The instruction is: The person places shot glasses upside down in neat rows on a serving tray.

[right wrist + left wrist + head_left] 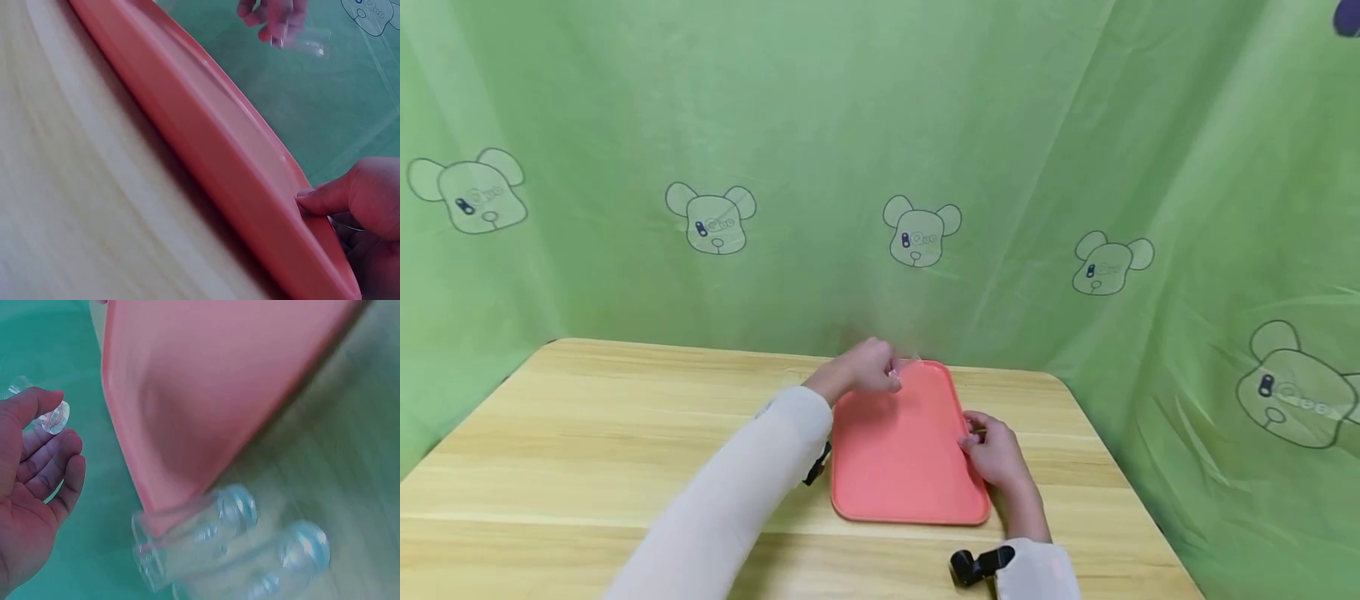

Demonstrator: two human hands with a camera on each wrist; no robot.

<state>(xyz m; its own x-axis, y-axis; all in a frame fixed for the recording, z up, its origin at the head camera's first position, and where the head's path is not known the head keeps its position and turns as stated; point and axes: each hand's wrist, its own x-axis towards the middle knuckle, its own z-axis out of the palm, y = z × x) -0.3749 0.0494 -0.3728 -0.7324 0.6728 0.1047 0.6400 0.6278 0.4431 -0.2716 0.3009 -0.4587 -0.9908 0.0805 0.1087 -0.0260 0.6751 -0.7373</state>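
Observation:
Over the far end of a pink tray, my left hand pinches a small clear drinking glass between thumb and fingers. The glass is tilted on its side in the air, apart from the tray. My right hand grips the tray's right rim, its thumb on top and its fingers largely hidden below the edge. Two more clear drinking glasses with thick bases are in the left wrist view beside the tray's far left corner. In the head view they are barely visible.
The tray lies on a light wooden table. Green curtains printed with bear heads hang behind the table and along both sides. A black wrist camera sits at the right sleeve.

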